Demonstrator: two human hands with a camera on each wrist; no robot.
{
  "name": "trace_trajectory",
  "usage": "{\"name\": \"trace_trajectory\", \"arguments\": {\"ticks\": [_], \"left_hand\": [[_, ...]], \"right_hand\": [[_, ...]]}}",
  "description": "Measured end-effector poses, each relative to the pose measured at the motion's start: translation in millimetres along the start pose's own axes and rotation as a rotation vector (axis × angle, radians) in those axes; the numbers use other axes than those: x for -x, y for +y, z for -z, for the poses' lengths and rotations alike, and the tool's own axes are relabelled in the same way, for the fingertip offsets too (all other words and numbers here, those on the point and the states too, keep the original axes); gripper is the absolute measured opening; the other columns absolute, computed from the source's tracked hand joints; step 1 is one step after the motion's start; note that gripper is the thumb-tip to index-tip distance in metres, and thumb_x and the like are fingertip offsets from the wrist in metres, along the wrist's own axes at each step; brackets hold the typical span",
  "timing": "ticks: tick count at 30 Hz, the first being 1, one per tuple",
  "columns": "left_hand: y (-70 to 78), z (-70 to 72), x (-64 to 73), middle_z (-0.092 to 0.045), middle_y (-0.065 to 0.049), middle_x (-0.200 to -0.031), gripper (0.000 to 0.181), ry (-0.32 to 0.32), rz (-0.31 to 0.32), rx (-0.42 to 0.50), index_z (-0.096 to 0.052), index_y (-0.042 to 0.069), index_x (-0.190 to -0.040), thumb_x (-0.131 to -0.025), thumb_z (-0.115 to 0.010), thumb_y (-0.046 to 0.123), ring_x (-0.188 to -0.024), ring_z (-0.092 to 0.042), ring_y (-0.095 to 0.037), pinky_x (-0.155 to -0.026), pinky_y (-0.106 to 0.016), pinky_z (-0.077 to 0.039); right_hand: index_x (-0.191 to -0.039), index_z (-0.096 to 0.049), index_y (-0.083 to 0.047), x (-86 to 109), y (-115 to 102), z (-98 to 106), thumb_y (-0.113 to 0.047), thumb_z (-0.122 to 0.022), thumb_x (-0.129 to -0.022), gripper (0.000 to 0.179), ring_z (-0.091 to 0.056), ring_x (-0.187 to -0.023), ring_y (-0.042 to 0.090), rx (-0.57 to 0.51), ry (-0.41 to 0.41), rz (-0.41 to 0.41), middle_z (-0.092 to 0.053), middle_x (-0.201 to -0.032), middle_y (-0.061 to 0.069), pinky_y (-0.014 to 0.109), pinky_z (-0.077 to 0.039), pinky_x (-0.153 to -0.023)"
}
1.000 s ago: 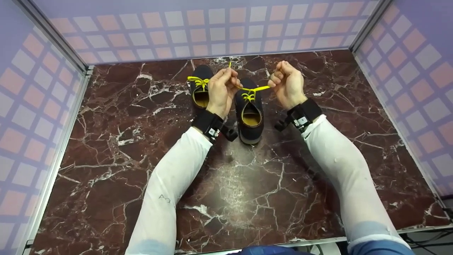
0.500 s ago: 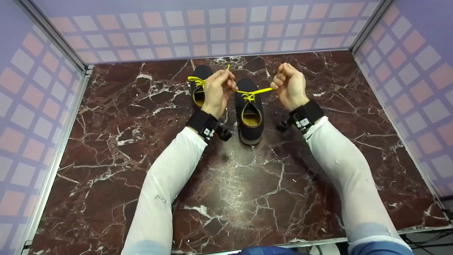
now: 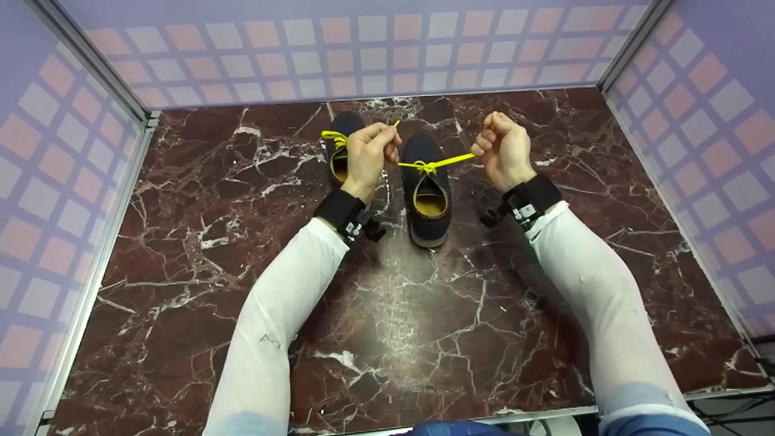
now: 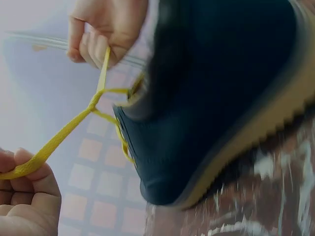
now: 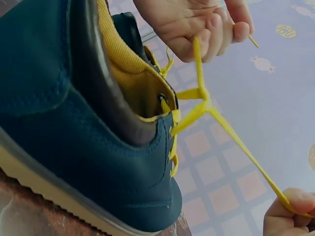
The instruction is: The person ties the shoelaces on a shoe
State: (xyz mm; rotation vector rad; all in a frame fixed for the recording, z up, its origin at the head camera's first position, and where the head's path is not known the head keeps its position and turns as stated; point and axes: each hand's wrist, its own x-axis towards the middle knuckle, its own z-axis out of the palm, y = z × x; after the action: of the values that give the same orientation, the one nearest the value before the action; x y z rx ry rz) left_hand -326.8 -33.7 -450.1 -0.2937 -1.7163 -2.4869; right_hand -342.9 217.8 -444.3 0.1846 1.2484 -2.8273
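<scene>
A dark blue shoe (image 3: 431,227) with a yellow lining stands on the marble-patterned table, toe pointing away from me. Its yellow shoelace (image 5: 241,145) is crossed over in a single knot above the tongue, both ends stretched taut. My left hand (image 3: 368,154) grips one lace end, and a short tip pokes out past its fingers. On the other side my right hand (image 3: 505,148) holds the opposite end in curled fingers. The left wrist view shows the knot of the shoelace (image 4: 93,101) lifted off the shoe (image 4: 211,98).
A second dark shoe (image 3: 345,123), its yellow laces (image 3: 334,138) tied in a bow, stands to the left, partly hidden behind my left hand. Checkered panels (image 3: 363,54) enclose the table (image 3: 181,339) at the back and sides.
My hands have drawn apart, left hand leftward and right hand slightly right and nearer. The shoelace between them has tightened, its crossing sinking closer to the shoe.
</scene>
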Motion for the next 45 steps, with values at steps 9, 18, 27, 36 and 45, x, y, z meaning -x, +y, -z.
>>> {"name": "trace_trajectory", "arguments": {"ticks": [9, 18, 27, 36, 45], "left_hand": [[0.8, 9.5, 0.7, -0.057, 0.007, -0.053, 0.030, -0.061, -0.143, -0.372, -0.072, -0.001, -0.072, -0.101, -0.062, 0.001, -0.049, -0.053, -0.010, -0.049, -0.018, -0.040], [0.3, 16.3, 2.6, -0.055, 0.016, -0.060, 0.029, -0.109, -0.241, -0.688, -0.075, -0.005, -0.077, -0.099, -0.065, 0.010, -0.058, -0.046, 0.000, -0.061, -0.019, -0.034], [-2.6, 20.0, 1.6, -0.036, 0.010, -0.055, 0.048, -0.097, -0.230, -0.860, -0.040, 0.026, -0.054, -0.093, -0.063, 0.011, -0.056, -0.034, -0.008, -0.061, -0.021, -0.022], [-1.1, 15.0, 1.9, -0.053, 0.009, -0.060, 0.037, -0.096, -0.122, -0.908, -0.061, 0.020, -0.060, -0.097, -0.068, 0.019, -0.064, -0.051, -0.012, -0.072, -0.022, -0.037], [16.1, 12.2, 4.0, -0.081, -0.014, -0.138, 0.045, -0.110, -0.156, -0.955, -0.077, 0.009, -0.142, -0.099, -0.068, 0.020, -0.128, -0.075, -0.030, -0.114, -0.041, -0.056]], "right_hand": [[-0.084, -0.059, -0.006, -1.6, -1, 10, -0.018, -0.037, -0.120, 0.043, -0.034, -0.055, 0.011, -0.019, 0.040, -0.015, -0.041, -0.065, -0.003, 0.024, -0.032, -0.056], [-0.084, -0.059, -0.007, -2.3, -1, 22, -0.018, -0.036, -0.120, 0.044, -0.036, -0.054, 0.010, 0.038, 0.053, -0.009, -0.042, -0.065, -0.004, 0.024, -0.034, -0.055], [-0.086, -0.057, -0.008, -3.9, 6, 39, -0.015, -0.035, -0.120, 0.041, -0.034, -0.054, 0.009, 0.144, 0.088, -0.036, -0.038, -0.065, -0.005, 0.023, -0.034, -0.054], [-0.086, -0.061, -0.011, 0.2, 11, 41, -0.019, -0.038, -0.119, 0.041, -0.043, -0.058, 0.012, 0.279, 0.041, -0.024, -0.046, -0.065, -0.005, 0.026, -0.042, -0.059], [-0.108, -0.080, -0.009, 2.1, 9, 37, -0.017, -0.053, -0.116, 0.030, -0.077, -0.076, 0.012, 0.569, -0.001, 0.131, -0.085, -0.089, -0.003, 0.027, -0.061, -0.075]]}}
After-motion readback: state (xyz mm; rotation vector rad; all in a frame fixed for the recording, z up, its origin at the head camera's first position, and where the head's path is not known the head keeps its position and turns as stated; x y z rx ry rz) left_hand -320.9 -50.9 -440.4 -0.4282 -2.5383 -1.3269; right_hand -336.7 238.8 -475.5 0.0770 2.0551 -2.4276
